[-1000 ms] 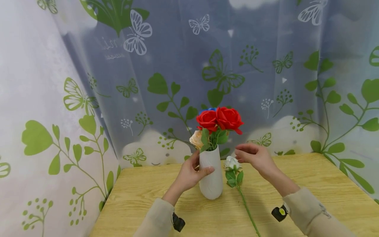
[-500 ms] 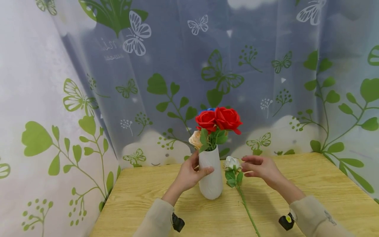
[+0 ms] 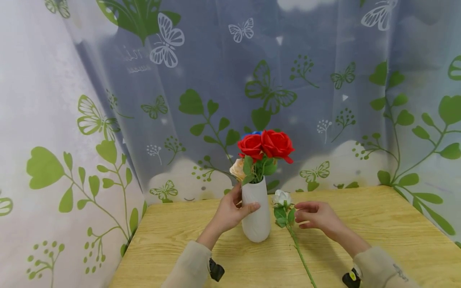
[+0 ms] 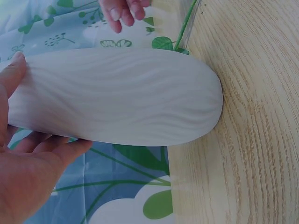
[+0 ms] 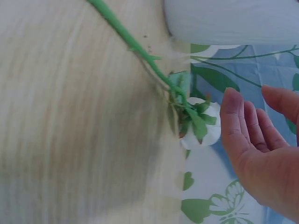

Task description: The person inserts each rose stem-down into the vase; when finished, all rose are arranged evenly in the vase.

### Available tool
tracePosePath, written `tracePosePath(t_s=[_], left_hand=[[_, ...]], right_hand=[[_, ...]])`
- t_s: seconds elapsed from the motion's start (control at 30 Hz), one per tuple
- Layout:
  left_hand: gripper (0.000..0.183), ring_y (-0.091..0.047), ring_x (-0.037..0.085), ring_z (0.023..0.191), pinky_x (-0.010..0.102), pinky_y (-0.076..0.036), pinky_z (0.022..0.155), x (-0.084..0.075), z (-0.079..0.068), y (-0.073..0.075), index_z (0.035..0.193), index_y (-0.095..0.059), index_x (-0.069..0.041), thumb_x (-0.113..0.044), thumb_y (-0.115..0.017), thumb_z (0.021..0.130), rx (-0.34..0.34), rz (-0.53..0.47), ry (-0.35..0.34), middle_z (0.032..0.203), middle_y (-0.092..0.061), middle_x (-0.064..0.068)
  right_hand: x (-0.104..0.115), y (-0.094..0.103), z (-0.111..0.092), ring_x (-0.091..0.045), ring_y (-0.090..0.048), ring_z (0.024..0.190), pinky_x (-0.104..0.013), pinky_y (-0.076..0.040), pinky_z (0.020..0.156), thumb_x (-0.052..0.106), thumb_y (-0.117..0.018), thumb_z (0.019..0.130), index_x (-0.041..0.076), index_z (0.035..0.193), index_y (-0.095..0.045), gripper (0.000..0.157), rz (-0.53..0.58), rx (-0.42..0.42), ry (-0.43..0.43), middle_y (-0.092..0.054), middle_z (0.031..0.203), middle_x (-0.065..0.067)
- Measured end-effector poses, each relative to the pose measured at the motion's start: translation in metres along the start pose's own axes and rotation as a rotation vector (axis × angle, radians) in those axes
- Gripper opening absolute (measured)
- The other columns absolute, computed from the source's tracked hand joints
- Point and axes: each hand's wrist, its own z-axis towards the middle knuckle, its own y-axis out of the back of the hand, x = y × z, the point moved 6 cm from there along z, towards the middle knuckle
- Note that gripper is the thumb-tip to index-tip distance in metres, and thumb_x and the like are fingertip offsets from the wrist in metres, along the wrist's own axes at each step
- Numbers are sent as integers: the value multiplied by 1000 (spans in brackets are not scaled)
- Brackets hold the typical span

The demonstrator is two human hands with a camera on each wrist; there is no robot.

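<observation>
A white vase [image 3: 256, 212] with a wavy relief stands on the table, gripped near its upper part by my left hand [image 3: 230, 210], thumb in front. In it are two red roses [image 3: 277, 145], a cream rose [image 3: 238, 169] and a blue flower [image 3: 257, 133] mostly hidden behind them. To the right of the vase a white rose [image 3: 282, 198] lies on the table, its green stem [image 3: 300, 256] running toward me. My right hand [image 3: 318, 218] hovers just right of its leaves, fingers loosely bent and holding nothing; the right wrist view shows a gap between thumb and fingers.
The wood-grain table [image 3: 173, 240] meets a printed curtain [image 3: 216, 60] with butterflies and leaves at its back edge. More of this fabric hangs at the left and right sides. A black wrist camera [image 3: 216, 270] sits at my left cuff.
My right hand has moved down and slightly right, from above the white rose's head to beside its leaves. The left hand and the vase have stayed in place.
</observation>
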Motion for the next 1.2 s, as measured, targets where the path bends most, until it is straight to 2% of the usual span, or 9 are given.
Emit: tracePosePath(t_s=[0.33, 0.67, 0.97, 1.2], left_hand=[[78, -62, 31, 136, 49, -54, 110, 0, 1, 1, 165, -36, -22, -28, -78, 99, -7, 9, -10, 150, -60, 13], [78, -62, 30, 135, 49, -54, 111, 0, 1, 0, 165, -36, -23, -29, -78, 99, -6, 4, -2, 150, -60, 13], [78, -62, 30, 135, 50, -54, 110, 1, 1, 1, 164, -37, -23, -29, -78, 99, -8, 10, -11, 149, -61, 13], [77, -62, 30, 135, 50, -54, 110, 1, 0, 1, 164, -37, -24, -29, -77, 99, -6, 15, -12, 150, -61, 12]], right_hand=[[-22, -6, -1, -21, -75, 99, -45, -65, 87, 9, -68, 102, -20, 144, -47, 55, 4, 51, -39, -75, 110, -8], [-46, -10, -1, -17, -74, 92, -39, -66, 80, 1, -69, 95, -22, 138, -52, 52, -74, 28, -78, -75, 107, -12], [-47, -14, 1, -18, -74, 89, -39, -66, 79, 0, -71, 94, -23, 137, -53, 52, -102, 4, -112, -72, 110, -20], [-48, -17, 3, -18, -74, 86, -37, -66, 77, -1, -74, 92, -22, 135, -55, 52, -150, 12, -113, -72, 105, -16]])
